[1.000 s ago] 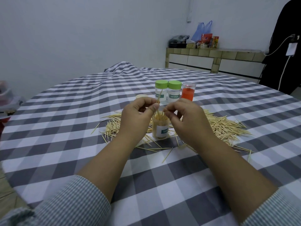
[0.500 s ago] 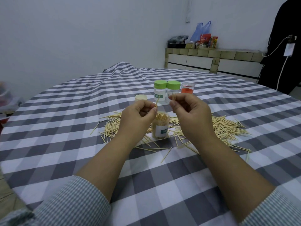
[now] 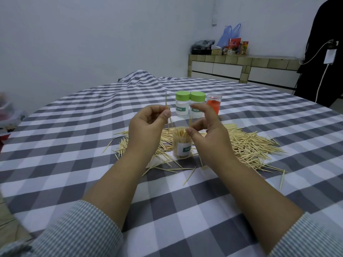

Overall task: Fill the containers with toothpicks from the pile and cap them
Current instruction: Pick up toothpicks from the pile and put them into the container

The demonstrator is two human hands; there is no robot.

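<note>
Two toothpicks are in play over the open, nearly full container (image 3: 182, 143): the left hand (image 3: 146, 125) pinches one (image 3: 37, 112), the right hand (image 3: 206, 127) another. Filling continues amid the pile (image 3: 246, 145); next, each needs dropping in point-down.

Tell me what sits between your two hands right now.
In the head view, the open toothpick container, packed with upright toothpicks, stands between the left hand and right hand.
</note>
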